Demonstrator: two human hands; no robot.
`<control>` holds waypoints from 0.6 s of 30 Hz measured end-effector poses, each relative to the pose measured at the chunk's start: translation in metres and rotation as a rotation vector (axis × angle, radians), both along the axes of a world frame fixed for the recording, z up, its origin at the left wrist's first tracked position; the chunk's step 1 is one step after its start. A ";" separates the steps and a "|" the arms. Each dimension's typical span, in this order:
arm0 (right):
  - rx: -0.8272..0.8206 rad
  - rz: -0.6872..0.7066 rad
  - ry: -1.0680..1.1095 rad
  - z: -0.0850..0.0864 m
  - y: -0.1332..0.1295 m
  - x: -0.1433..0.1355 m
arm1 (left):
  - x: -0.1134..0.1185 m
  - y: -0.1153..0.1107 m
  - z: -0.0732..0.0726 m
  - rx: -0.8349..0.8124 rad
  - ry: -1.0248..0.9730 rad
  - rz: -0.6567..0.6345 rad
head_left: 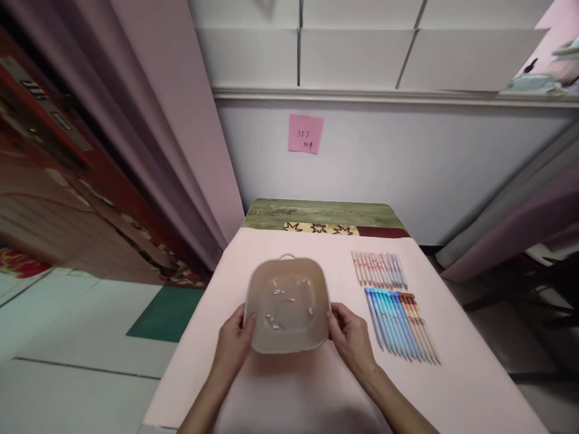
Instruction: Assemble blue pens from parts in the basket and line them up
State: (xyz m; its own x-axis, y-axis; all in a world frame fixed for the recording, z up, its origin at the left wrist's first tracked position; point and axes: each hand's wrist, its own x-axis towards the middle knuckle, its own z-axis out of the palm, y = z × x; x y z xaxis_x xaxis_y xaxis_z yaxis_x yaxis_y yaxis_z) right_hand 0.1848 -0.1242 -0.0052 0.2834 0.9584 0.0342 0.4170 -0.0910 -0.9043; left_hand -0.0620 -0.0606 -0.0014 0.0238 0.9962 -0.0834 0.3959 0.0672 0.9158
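Note:
A beige, rounded-square plastic basin [289,343] is held between my two hands over the pale pink table. My left hand [235,337] grips its left rim, thumb on the inner side. On the opposite rim, my right hand [350,334] is closed the same way. Several small white-grey pieces [275,322] lie scattered on the basin's bottom; they are too small to name. To the right of my right hand, a row of blue and brown pens [398,325] lies side by side. Behind it lies a second row of paler, reddish and grey pens [379,269].
The table's pink cover [208,361] leaves a green patterned strip [316,212] showing at the far end. A white wall with a pink sticky note [306,134] stands behind it. Curtains [172,108] hang at the left, and a dark green mat [163,313] lies on the floor.

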 end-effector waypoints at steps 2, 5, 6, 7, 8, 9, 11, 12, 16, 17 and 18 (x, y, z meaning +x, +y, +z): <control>0.020 0.004 0.010 0.003 0.012 -0.007 | -0.007 0.004 0.005 0.063 0.074 0.054; 0.010 -0.018 0.008 0.006 0.032 -0.014 | -0.015 0.014 0.011 0.109 0.230 0.073; 0.001 0.000 0.020 0.006 0.038 -0.017 | -0.019 0.019 0.011 0.101 0.277 0.079; -0.008 0.028 0.040 0.007 0.043 -0.020 | -0.023 0.023 0.011 0.094 0.308 0.088; -0.015 0.059 0.063 0.007 0.048 -0.024 | -0.028 0.028 0.010 0.088 0.321 0.096; -0.019 0.080 0.080 0.007 0.052 -0.028 | -0.033 0.033 0.008 0.090 0.317 0.104; -0.015 0.092 0.084 0.006 0.057 -0.037 | -0.044 0.039 0.003 0.092 0.278 0.115; -0.016 0.097 0.078 0.005 0.059 -0.040 | -0.049 0.040 0.000 0.089 0.254 0.121; -0.033 0.146 0.097 -0.001 0.061 -0.048 | -0.058 0.040 -0.012 0.055 0.178 0.157; -0.036 0.154 0.113 -0.002 0.060 -0.049 | -0.058 0.039 -0.014 0.046 0.166 0.166; -0.037 0.159 0.130 -0.003 0.059 -0.048 | -0.058 0.038 -0.015 0.036 0.152 0.173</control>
State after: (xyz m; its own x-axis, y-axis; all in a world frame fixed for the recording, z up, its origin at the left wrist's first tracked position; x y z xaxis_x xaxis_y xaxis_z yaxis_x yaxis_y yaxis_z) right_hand 0.1366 -0.0652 -0.0083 0.1283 0.9913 -0.0289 0.3088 -0.0677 -0.9487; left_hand -0.1200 -0.0224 -0.0165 -0.1579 0.9868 -0.0371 0.5151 0.1143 0.8495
